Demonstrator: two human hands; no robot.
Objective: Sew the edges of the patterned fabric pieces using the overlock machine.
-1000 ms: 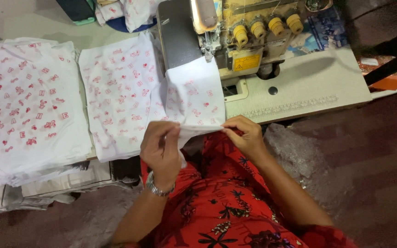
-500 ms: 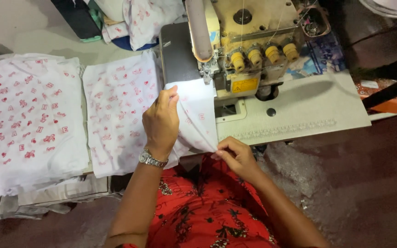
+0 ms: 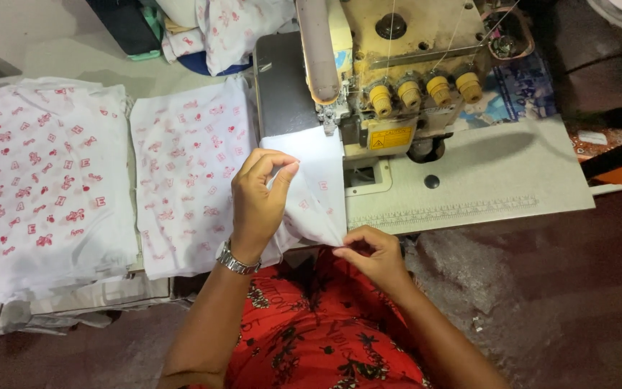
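Sewing machine point(image 3: 397, 79) sits at the back of the table point(image 3: 498, 180), right of centre. A fabric piece point(image 3: 318, 187) lies in front of it, its far edge at the needle area. Left hand point(image 3: 257, 202) rests on that piece, right hand point(image 3: 372, 256) pinches its near corner at the table edge. Just left of the piece lies a stack of cloth point(image 3: 188, 173), and further left a second stack point(image 3: 44, 187). Behind the stacks, a heap of garments point(image 3: 224, 29) beside the machine. Wristwatch point(image 3: 235, 261) on left wrist.
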